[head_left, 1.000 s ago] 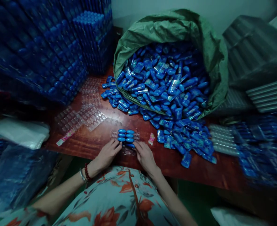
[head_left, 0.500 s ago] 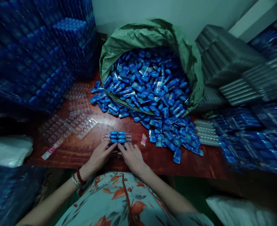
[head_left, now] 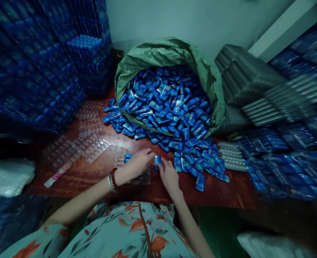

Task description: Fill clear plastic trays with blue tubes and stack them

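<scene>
Pinching a blue pack [head_left: 157, 161] just beside the clear tray [head_left: 145, 177] on the tabletop [head_left: 217, 193] are your right hand's [head_left: 169, 176] fingers; your left hand [head_left: 137, 163] overlies the tray, grasp indeterminable.

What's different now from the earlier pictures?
The left hand has moved forward and right, across the clear tray. The right hand has gone right, off the tray, its fingers now at a blue packet. The green sack looks unchanged.
</scene>
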